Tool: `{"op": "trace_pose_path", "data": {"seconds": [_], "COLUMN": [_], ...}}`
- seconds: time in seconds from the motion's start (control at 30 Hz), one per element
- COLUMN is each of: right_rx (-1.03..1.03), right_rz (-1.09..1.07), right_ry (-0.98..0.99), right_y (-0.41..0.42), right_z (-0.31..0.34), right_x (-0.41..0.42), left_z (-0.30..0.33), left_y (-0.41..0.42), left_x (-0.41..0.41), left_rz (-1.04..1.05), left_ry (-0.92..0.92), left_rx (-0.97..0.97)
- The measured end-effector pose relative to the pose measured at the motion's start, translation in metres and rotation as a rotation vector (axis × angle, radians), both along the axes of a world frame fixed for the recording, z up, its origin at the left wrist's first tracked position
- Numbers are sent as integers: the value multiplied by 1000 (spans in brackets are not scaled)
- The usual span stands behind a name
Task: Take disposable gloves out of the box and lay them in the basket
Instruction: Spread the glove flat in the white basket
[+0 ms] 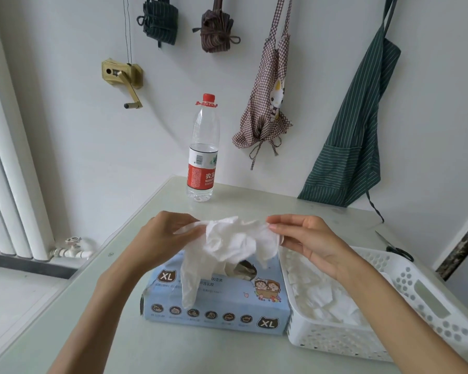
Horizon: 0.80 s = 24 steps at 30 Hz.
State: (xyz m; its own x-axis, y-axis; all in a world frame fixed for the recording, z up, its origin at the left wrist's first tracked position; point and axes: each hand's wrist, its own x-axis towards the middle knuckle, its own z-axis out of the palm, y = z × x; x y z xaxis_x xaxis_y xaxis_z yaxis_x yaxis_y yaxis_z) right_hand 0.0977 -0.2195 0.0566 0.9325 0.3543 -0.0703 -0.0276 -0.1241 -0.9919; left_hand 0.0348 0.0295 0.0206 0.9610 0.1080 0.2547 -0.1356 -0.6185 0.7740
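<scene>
while pinched by both hands — glove (227, 238) between

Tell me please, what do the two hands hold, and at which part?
Both hold one crumpled white glove above the box: the left hand pinches its left edge, the right hand its right edge.

Bright, soft daylight; edges bowed, perhaps slightly soft.

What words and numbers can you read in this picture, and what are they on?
"XL": glove box top, upper left, inside a cat-head badge.
"XL": glove box front, lower right, same badge.
"农夫": red label of the water bottle, cut off at the edge.
"NONGFU": below it, partly readable.
Small print on the box top and bottle label: too blurred to read.
</scene>
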Motion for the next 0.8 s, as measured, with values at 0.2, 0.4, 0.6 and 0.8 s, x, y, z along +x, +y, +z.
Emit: {"op": "trace_pose_path", "data": {"seconds": [0.2,0.4,0.6,0.8], "right_rx": [-92,-157,-319,-335], "right_rz": [20,95,186,135], "right_ry": [-300,-445,-431,-486], "right_y": [-12,-33,-78,-107], "right_z": [28,54,76,95], "right_x": [-12,-30,-41,-45], "left_z": [39,49,82,92], "left_y": [-28,-78,-102,-143], "left_x": [-8,19,25,35], "left_rz": [-257,-347,-480,-618], "left_ry": [-46,105,78,102], "left_rx": [-136,308,447,435]}}
